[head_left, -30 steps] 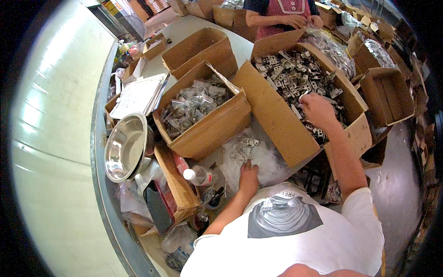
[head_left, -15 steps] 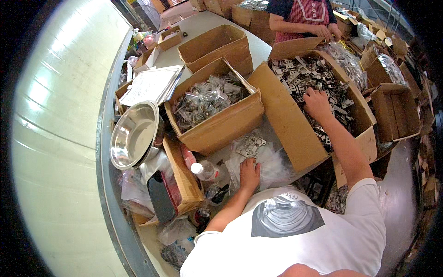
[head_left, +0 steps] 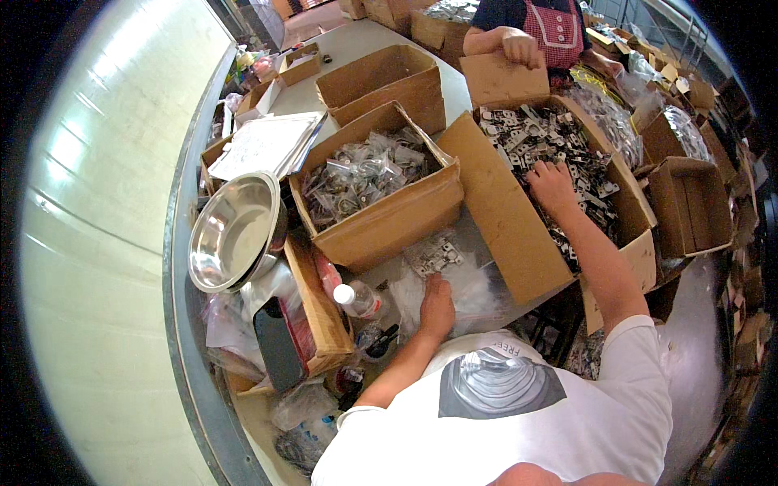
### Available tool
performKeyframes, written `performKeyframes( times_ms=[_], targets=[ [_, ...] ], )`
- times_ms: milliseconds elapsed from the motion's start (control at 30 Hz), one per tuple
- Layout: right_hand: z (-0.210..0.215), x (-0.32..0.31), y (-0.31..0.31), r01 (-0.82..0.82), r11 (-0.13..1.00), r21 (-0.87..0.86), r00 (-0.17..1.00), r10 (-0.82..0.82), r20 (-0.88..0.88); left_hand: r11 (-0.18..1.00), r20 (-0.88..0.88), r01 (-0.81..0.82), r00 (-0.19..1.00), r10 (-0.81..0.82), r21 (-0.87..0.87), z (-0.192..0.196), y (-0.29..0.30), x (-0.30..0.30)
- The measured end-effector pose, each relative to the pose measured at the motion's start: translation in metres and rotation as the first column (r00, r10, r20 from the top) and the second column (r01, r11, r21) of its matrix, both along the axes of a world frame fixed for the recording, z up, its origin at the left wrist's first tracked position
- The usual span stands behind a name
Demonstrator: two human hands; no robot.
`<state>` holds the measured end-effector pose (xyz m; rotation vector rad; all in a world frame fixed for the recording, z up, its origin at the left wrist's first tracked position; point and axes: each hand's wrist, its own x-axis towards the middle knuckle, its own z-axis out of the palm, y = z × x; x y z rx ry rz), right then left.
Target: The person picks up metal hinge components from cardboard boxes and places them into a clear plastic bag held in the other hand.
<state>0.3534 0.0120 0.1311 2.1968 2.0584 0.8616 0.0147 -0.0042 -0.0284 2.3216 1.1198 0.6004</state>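
Observation:
My right hand (head_left: 554, 189) reaches into a cardboard box (head_left: 510, 219) of loose metal brackets (head_left: 531, 134). Its fingers are curled down at the heap, and whatever they hold is hidden. On the table before me, my left hand (head_left: 438, 306) rests at a stack of clear plastic bags (head_left: 478, 296). Its fingers are drawn together beside a small group of metal brackets (head_left: 438, 256) lying on the bags; I cannot make out anything in its grip.
An open box (head_left: 389, 219) of filled small bags stands ahead. To the left are steel bowls (head_left: 235, 235), papers (head_left: 263, 146), a bottle (head_left: 356, 300) and a dark phone-like slab (head_left: 279, 344). Across the table, a co-worker's hand (head_left: 521, 47) is at the bracket box's raised flap (head_left: 506, 79).
My left hand's fingers have drawn together near the brackets on the bags. My right hand has shifted slightly in the heap. The co-worker's hand has moved to the far flap, which now stands higher.

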Motion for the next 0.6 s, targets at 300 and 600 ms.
performKeyframes(
  times_ms=[300, 600],
  targets=[
    [0.049, -0.015, -0.019, 0.138, 0.988, 0.071, 0.927, -0.104, -0.362, 0.997, -0.013, 0.067, 0.998, -0.068, -0.039, 0.010, -0.009, -0.007],
    [0.051, -0.113, -0.114, 0.169, 0.985, -0.025, -0.613, 0.086, -0.786, 0.945, 0.162, 0.142, 0.982, -0.097, -0.295, 0.038, -0.013, -0.009]
  ],
)
